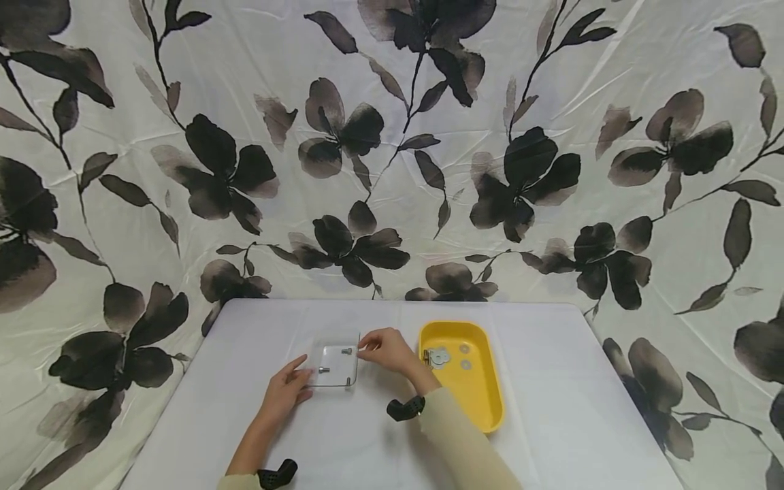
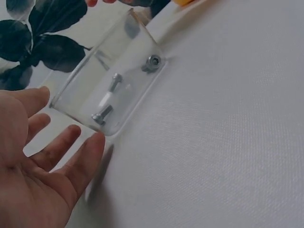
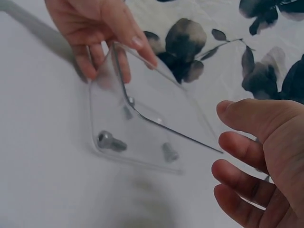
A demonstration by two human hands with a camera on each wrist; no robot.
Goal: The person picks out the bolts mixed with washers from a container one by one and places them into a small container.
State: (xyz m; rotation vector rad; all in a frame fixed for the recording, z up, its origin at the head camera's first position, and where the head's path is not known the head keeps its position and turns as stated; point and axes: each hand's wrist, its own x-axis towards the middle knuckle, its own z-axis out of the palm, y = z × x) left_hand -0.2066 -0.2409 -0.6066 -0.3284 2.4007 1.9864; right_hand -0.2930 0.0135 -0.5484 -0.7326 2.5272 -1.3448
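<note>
A clear plastic box with an open top sits on the white table, left of the yellow tray. Inside it lie three metal socket-head bolts, one bolt at a corner. My left hand is at the box's left end, its spread fingers relaxed and its fingertips right at the wall. By the opposite end is my right hand, thumb and fingers slightly bent and apart. In the right wrist view its fingertips are close beside the box's corner, with nothing between them.
To the right, a yellow tray holds a flat lobed metal plate, two washers and a small metal part at its left wall. The right forearm overlaps the tray's near left side. A floral cloth hangs behind the table.
</note>
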